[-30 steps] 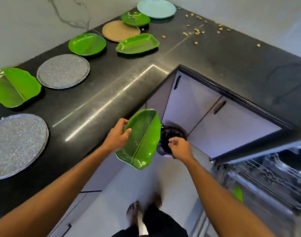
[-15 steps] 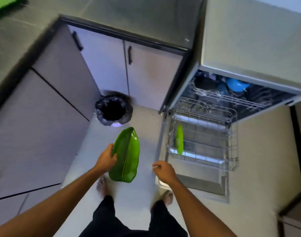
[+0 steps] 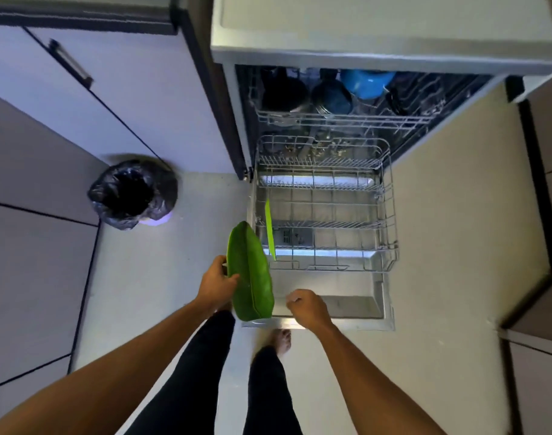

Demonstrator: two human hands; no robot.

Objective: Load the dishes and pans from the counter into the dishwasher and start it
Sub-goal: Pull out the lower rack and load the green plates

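My left hand (image 3: 217, 283) grips a green leaf-shaped plate (image 3: 251, 274) by its left edge and holds it upright on edge, just left of the front corner of the pulled-out lower rack (image 3: 389, 215). One green plate (image 3: 269, 229) stands on edge at the rack's left side. My right hand (image 3: 306, 307) hovers over the open dishwasher door (image 3: 346, 304) with fingers curled and nothing in it. The upper rack (image 3: 346, 119) holds dark pots and a blue bowl (image 3: 367, 83).
A bin lined with a black bag (image 3: 133, 194) stands on the floor to the left, by the white cabinet doors (image 3: 117, 89). My bare feet and dark trousers are below the hands. A cabinet edge (image 3: 538, 324) is at the right.
My view swung from the counter with its plates down to the open dishwasher. I stepped closer, and my left hand carried the leaf plate to the lower rack's corner.
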